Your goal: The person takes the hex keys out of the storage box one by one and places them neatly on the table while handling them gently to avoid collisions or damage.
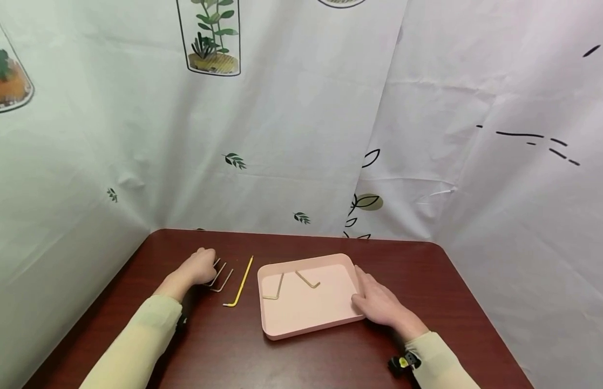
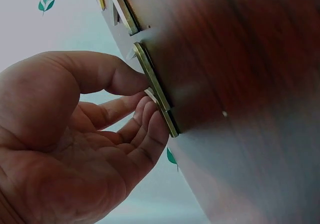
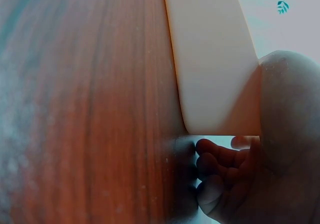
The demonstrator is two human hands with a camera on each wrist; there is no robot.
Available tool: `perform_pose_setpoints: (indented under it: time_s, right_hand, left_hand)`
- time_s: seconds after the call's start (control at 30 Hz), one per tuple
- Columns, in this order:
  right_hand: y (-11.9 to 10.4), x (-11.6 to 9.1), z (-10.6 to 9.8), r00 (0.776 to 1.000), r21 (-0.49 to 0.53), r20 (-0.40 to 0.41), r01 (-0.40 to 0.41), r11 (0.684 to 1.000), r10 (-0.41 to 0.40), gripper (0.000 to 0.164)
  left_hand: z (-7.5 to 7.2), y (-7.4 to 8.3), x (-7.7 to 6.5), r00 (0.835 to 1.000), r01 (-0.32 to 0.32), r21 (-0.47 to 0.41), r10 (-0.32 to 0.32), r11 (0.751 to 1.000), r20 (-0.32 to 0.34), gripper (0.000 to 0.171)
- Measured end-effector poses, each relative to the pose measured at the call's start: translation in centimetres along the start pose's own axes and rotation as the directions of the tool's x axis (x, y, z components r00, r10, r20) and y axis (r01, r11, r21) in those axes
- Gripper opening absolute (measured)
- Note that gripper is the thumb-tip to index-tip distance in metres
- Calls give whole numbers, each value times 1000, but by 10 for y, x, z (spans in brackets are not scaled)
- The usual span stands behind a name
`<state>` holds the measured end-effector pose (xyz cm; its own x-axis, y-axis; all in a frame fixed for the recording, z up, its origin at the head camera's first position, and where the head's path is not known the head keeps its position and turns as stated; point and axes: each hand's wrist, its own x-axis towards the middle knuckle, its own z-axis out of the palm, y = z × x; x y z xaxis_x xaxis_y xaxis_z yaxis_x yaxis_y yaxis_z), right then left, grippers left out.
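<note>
At the left of the table, my left hand (image 1: 200, 265) reaches down to a small group of L-shaped hex keys. In the left wrist view, its thumb and curled fingers (image 2: 150, 116) close about the farthest hex key (image 2: 173, 126), which is partly covered. Beside it lies another brass-toned hex key (image 2: 150, 71), and a further hex key (image 1: 225, 281) lies to the right in the head view. My right hand (image 1: 379, 298) grips the right wall of a pink tray (image 1: 311, 323), thumb over the rim and fingers outside. Two hex keys (image 1: 280, 286) lie inside the tray.
A yellow hex key (image 1: 243, 282) lies on the dark red wooden table (image 1: 223, 346) between the loose keys and the tray. White printed cloth (image 1: 291, 119) hangs behind the table and along both sides.
</note>
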<state>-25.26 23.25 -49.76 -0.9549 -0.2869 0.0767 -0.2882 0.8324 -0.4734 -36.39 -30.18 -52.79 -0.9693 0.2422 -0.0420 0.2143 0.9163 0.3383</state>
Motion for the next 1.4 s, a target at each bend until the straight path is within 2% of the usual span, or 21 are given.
perform_pose_setpoints:
  time_s: [0.07, 0.17, 0.3, 0.4, 0.63, 0.77, 1.13, 1.4]
  right_hand:
    - [0, 0, 2, 1000, 0, 3, -1, 1000, 1, 80]
    - [-1, 0, 5, 1000, 3, 14, 1, 1000, -1, 80]
    - [-2, -1, 7, 1000, 13, 18, 6, 1000, -7, 80]
    - [-1, -2, 7, 1000, 13, 7, 12, 1000, -12, 80]
    - [0, -3, 6, 1000, -6, 1, 7, 1000, -7, 81]
    - [0, -3, 5, 1000, -6, 0, 17, 1000, -17, 81]
    - [2, -3, 3, 1000, -3, -2, 16, 1000, -16, 82]
    - [1, -1, 1, 1000, -5, -2, 17, 1000, -17, 82]
  left_hand:
    - [-2, 1, -6, 1000, -3, 5, 3, 1000, -10, 4]
    - [-10, 12, -19, 1000, 14, 7, -14, 1000, -22, 4]
    - [-27, 40, -39, 999, 39, 8, -39, 999, -19, 7]
    - [-33, 56, -46, 998, 51, 8, -51, 999, -23, 12]
    - [-36, 78, -48, 995, 39, 22, -37, 999, -90, 27]
    - [-37, 85, -48, 994, 25, 20, -23, 999, -109, 33]
    - [-34, 106, -47, 990, -6, 20, 9, 1000, -141, 29]
    - [-37, 118, -42, 987, -27, 32, 32, 999, -157, 24]
